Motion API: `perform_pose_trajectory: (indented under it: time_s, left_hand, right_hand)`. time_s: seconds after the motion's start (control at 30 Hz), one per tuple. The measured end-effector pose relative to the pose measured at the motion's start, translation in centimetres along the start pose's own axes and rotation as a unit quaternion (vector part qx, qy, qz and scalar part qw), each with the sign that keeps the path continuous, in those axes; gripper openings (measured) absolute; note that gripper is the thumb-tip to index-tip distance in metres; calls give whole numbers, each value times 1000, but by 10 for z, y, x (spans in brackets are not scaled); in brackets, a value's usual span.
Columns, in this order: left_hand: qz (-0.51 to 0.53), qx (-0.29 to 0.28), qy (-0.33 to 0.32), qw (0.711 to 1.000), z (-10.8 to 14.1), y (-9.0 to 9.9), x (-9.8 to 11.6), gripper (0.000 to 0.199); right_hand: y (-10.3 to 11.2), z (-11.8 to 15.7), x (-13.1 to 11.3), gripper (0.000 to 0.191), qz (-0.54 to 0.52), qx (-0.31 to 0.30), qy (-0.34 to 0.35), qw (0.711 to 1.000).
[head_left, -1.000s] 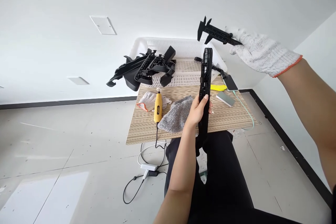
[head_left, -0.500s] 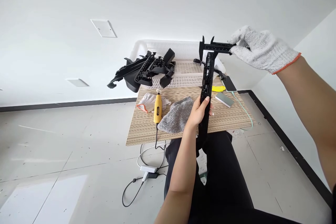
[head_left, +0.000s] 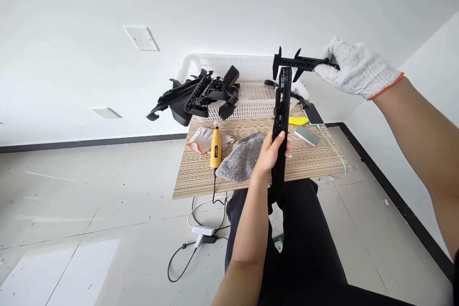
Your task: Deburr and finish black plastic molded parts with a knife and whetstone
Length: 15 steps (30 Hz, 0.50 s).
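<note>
My bare left hand [head_left: 271,152] is wrapped round a long black plastic part [head_left: 282,110], held upright over the table's front edge. My right hand [head_left: 355,68], in a white knit glove with an orange cuff, grips a black vernier caliper [head_left: 299,62] by its sliding end. The caliper lies level across the top end of the plastic part. Its jaws stand apart, one on each side of that end, with a gap on the right. Whether the left jaw touches the part I cannot tell.
A white plastic basket [head_left: 251,109] at the back holds several black plastic parts [head_left: 204,93]. On the table [head_left: 193,179] lie a yellow rotary tool [head_left: 215,148], a grey cloth [head_left: 241,158], a white glove [head_left: 202,139], a yellow-handled item [head_left: 298,121] and a phone [head_left: 313,114]. Cables and a power strip [head_left: 203,231] are on the floor.
The caliper's jaws have moved further apart, with the sliding jaw now off the part's right side. The caliper has tilted slightly, and the top of the plastic part has shifted a little.
</note>
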<state>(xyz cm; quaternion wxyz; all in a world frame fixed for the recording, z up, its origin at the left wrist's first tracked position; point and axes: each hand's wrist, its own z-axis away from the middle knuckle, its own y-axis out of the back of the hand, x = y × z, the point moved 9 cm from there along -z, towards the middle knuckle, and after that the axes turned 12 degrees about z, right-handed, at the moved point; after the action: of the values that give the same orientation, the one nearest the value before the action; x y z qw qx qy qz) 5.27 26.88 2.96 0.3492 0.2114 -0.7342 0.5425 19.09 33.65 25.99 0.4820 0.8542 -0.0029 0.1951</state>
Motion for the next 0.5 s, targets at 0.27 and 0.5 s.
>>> perform_pose_trajectory:
  time_s: [0.27,0.5]
  left_hand:
    - [9,-9,-3,1000,0,-2,2,38]
    - [8,-7,-4,1000,0,0,1,36]
  right_hand:
    - [-7,-7,5,39,2,-17,-2,1000]
    - [11,0,-5,35,-31,43,59,997]
